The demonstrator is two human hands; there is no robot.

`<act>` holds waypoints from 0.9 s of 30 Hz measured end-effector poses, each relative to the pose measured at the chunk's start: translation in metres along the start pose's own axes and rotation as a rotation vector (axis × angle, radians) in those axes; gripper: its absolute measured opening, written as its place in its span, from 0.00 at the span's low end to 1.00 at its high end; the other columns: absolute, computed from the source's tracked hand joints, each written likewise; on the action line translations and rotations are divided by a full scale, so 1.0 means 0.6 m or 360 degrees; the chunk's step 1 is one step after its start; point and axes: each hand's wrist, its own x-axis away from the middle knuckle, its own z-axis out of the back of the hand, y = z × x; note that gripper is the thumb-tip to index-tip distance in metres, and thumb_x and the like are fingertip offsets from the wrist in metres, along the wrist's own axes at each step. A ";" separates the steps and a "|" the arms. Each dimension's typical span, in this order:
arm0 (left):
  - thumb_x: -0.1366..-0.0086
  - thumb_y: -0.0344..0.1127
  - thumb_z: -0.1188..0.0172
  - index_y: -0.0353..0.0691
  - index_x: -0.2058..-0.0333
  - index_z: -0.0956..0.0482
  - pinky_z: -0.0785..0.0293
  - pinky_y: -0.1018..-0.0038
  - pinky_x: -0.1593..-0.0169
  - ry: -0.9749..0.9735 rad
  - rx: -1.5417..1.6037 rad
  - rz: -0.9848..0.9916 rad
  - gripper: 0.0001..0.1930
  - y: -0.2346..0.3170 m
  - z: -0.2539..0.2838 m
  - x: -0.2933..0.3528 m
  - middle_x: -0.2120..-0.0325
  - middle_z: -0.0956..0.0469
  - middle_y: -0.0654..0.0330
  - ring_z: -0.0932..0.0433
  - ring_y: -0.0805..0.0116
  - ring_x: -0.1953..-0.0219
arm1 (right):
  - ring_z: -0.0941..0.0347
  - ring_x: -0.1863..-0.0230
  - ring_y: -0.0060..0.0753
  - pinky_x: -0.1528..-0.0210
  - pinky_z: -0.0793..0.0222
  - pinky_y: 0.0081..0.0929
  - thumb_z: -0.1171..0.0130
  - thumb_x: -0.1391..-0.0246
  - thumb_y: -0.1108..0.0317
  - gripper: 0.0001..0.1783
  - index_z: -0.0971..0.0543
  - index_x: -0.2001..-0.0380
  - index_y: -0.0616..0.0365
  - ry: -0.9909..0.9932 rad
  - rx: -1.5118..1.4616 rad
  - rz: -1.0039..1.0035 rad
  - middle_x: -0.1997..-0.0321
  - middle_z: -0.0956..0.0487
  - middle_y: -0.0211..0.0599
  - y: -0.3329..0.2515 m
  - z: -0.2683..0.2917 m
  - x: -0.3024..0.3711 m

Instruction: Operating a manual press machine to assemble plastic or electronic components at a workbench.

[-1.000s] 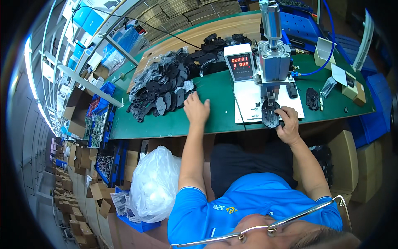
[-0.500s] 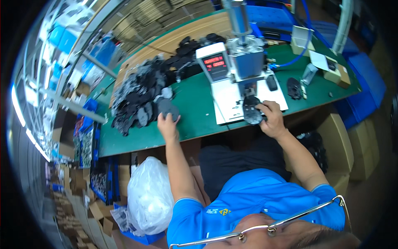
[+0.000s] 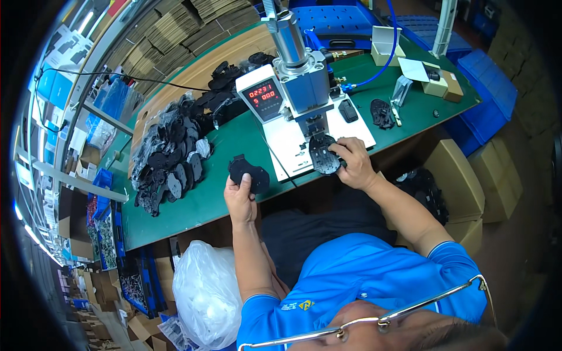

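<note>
Pinched between the thumb and fingers of my left hand point(image 3: 240, 199) is a flat black plastic piece point(image 3: 250, 175) with a rounded outline, held above the front edge of the green table. My right hand point(image 3: 355, 164) grips a black plastic housing point(image 3: 324, 154) with a detailed inside, at the front of the white base plate point(image 3: 288, 157). This housing lies under the metal head of a bench press point(image 3: 308, 85). A counter box with red digits point(image 3: 261, 93) stands left of the press column. A large heap of black plastic parts point(image 3: 175, 152) covers the table's left side.
Right of the press lie a black part point(image 3: 382, 113) and small open boxes point(image 3: 434, 86). A blue air hose point(image 3: 383, 65) runs to the press. Below the table are a white plastic bag point(image 3: 206, 292) and a cardboard box with black parts point(image 3: 453, 181). Blue bins point(image 3: 143, 281) stand at left.
My left hand has come away from the heap with the flat black piece, toward the press. My right hand keeps hold of the housing on the base plate. The whole view has shifted.
</note>
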 end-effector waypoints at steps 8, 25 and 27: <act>0.24 0.25 0.26 0.30 0.40 0.18 0.13 0.69 0.46 -0.0059 -0.0988 -0.0392 0.18 0.003 -0.062 0.028 0.52 0.11 0.54 0.10 0.67 0.50 | 0.18 0.45 0.55 0.38 0.24 0.47 0.33 0.49 0.82 0.24 0.13 0.46 0.56 -0.0091 -0.0137 -0.0182 0.48 0.16 0.45 0.003 0.017 -0.016; 0.38 0.22 0.32 0.33 0.42 0.13 0.13 0.55 0.38 -0.0904 -0.2003 -0.1668 0.23 -0.103 -0.199 -0.016 0.44 0.13 0.48 0.13 0.46 0.42 | 0.14 0.49 0.51 0.43 0.20 0.38 0.26 0.43 0.76 0.20 0.14 0.46 0.60 -0.0027 0.0193 -0.1121 0.51 0.15 0.46 0.055 0.282 0.277; 0.36 0.22 0.32 0.32 0.42 0.13 0.14 0.55 0.38 -0.0902 -0.2026 -0.1622 0.23 -0.097 -0.202 -0.011 0.44 0.12 0.47 0.13 0.46 0.41 | 0.14 0.48 0.53 0.43 0.20 0.40 0.25 0.42 0.73 0.20 0.14 0.46 0.60 -0.0090 0.0349 -0.1283 0.51 0.15 0.48 0.073 0.312 0.348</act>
